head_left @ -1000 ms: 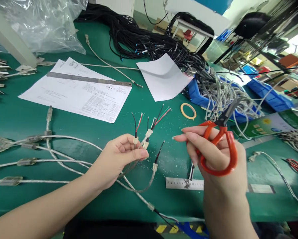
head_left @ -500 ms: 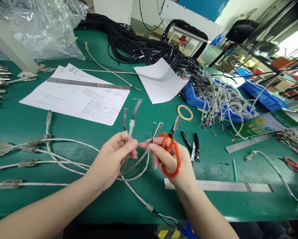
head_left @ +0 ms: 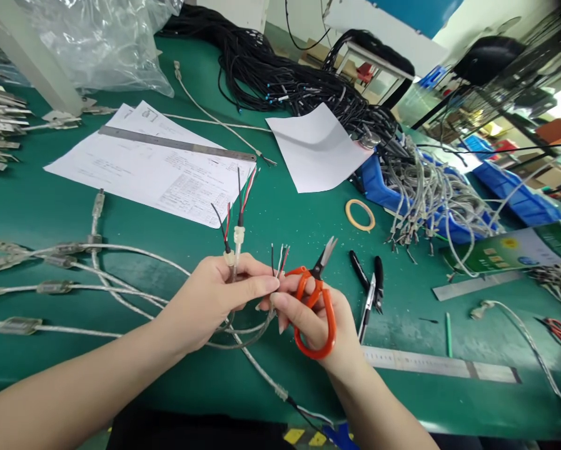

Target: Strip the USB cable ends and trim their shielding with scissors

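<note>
My left hand (head_left: 228, 294) is closed around two clear-jacketed cables (head_left: 237, 235), whose split black, red, white and green wires point up. Its thumb and forefinger also reach the wire ends of another cable (head_left: 278, 267). My right hand (head_left: 308, 312) pinches that cable just below its bare wires. Orange-handled scissors (head_left: 315, 294) hang on the fingers of the same hand, their blades slightly apart and pointing up and away. Below my hands the cable bodies loop over the green table. A further cable with a stripped end (head_left: 280, 392) lies toward the front edge.
Printed sheets (head_left: 158, 169) under a steel ruler (head_left: 177, 144) lie at the back left. Black-handled pliers (head_left: 378, 284), a tape roll (head_left: 359, 215) and a long ruler (head_left: 439, 364) are on the right. Behind them stands a blue bin (head_left: 378, 184) of grey cables, beside heaped black cables (head_left: 308, 90).
My left thumb and forefinger have moved right onto the wires that my right hand pinches. The two cables in my left hand now stand still with their wires fanned. The view has shifted slightly.
</note>
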Motion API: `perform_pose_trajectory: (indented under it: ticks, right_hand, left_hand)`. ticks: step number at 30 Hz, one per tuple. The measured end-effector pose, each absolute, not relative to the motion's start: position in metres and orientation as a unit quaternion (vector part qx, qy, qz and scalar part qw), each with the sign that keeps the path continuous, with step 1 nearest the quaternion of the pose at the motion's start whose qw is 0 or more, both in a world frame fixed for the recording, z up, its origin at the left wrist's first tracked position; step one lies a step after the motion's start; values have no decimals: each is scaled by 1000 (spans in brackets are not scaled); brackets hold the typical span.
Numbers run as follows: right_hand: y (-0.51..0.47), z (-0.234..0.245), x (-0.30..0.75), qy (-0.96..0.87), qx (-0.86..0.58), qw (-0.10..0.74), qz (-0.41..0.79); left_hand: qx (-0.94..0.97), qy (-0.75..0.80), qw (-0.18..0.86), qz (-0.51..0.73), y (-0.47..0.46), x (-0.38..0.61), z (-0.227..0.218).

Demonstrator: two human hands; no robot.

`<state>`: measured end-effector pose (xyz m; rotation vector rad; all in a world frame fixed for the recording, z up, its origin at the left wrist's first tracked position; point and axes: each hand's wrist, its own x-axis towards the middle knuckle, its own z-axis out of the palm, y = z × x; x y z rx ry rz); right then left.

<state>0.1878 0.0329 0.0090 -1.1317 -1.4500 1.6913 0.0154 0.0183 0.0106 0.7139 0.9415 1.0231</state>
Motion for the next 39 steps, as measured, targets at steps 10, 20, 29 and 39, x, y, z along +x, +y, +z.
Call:
perform_pose_trajectory:
  ticks: [10, 20, 29, 39]
  right_hand:
    - [28, 4, 181, -559, -427, 302, 643]
    - [26, 1, 184, -489, -404, 332, 698]
    - [28, 0, 186, -501, -392, 365, 679]
    - [22, 0, 181, -518, -409, 369, 654]
  left_hand:
    - [234, 412, 718, 510, 15, 22, 16]
    - [258, 438, 702, 499, 17, 17, 13]
    - [323, 415, 713, 464, 19, 12, 14]
    - [384, 463, 629, 493, 13, 16, 4]
